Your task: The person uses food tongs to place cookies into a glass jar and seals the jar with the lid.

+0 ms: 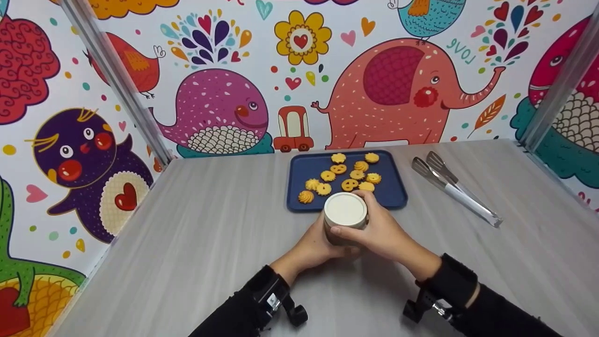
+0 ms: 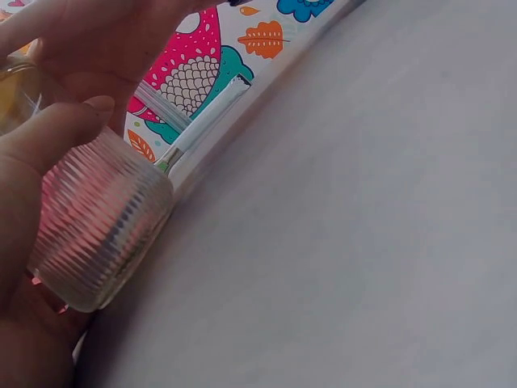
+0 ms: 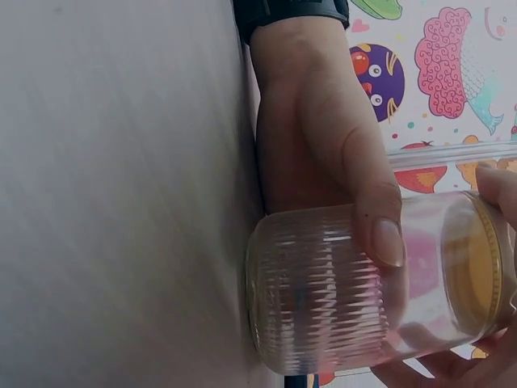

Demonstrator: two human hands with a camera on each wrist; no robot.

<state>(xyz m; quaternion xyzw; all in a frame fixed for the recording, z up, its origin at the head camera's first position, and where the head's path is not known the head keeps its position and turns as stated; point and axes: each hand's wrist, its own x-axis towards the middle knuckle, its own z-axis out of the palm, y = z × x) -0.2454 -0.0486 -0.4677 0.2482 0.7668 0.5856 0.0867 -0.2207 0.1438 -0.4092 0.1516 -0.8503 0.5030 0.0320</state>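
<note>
I see the jar (image 3: 323,291) upright, near the middle of the worktop (image 1: 210,243), with its pale lid (image 1: 345,209) facing up. Its clear body is ribbed over the lower part and smooth higher up, and through the glass by the lid I get a golden tint. The base is down at the worktop, though I can't tell from my views whether it actually touches.

I have the left hand (image 1: 311,243) grasping the jar's body from the left, its thumb lying across the glass in the right wrist view. The right hand (image 1: 386,229) grips the lid from the right, thumb on the near edge and fingers round the far edge. Both arms come in from the near side in black sleeves (image 1: 229,311), with a dark band (image 1: 451,281) at the right wrist.

Just beyond the jar, I see a blue tray (image 1: 390,189) holding scattered biscuits (image 1: 328,176): swirls, rings and pretzel shapes, loosely spread. To the right of the tray, apart from it, metal tongs (image 1: 461,194) lie slantwise, their slotted ends pointing away and their joined end nearer me.

Behind it all stands a white wall (image 1: 290,47) printed with a purple whale, a coral elephant, flowers and hearts; a penguin shows on the left-hand panel (image 1: 23,154).
</note>
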